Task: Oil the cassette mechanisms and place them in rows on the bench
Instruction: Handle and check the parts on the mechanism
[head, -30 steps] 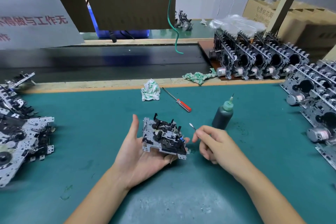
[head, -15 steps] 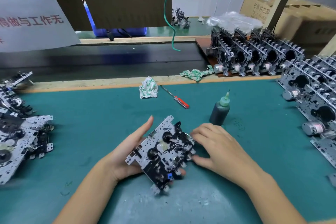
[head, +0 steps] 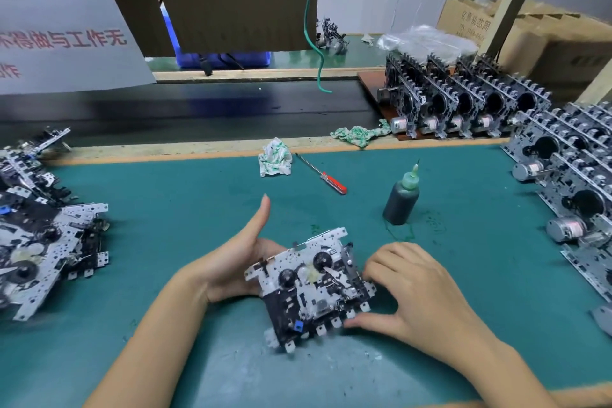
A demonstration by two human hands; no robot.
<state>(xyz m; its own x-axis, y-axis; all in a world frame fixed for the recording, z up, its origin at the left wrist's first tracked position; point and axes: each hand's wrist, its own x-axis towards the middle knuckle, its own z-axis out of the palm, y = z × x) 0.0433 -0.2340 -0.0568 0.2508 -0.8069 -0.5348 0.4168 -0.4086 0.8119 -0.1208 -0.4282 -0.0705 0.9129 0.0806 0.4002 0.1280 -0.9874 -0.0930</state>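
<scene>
A metal cassette mechanism (head: 311,285) with two black hubs faces up just above the green bench mat (head: 165,215), near the front middle. My left hand (head: 238,262) cradles its left side from below, thumb raised. My right hand (head: 410,288) grips its right edge with fingers and thumb. A dark oil bottle (head: 401,199) with a green nozzle stands upright behind my right hand. Upright mechanisms stand in rows (head: 576,182) along the right side. A loose pile of mechanisms (head: 36,242) lies at the left.
A red-handled screwdriver (head: 323,174) and a crumpled rag (head: 275,162) lie further back on the mat. Another rag (head: 359,134) sits on the wooden rail. More rows of mechanisms (head: 463,103) stand at the back right, cardboard boxes (head: 546,40) behind them. A dark conveyor belt (head: 185,109) runs across.
The mechanism has been flipped over from component side to hub side and lowered toward the mat. My right hand, earlier pinching a small tool, has closed in on the mechanism's right edge.
</scene>
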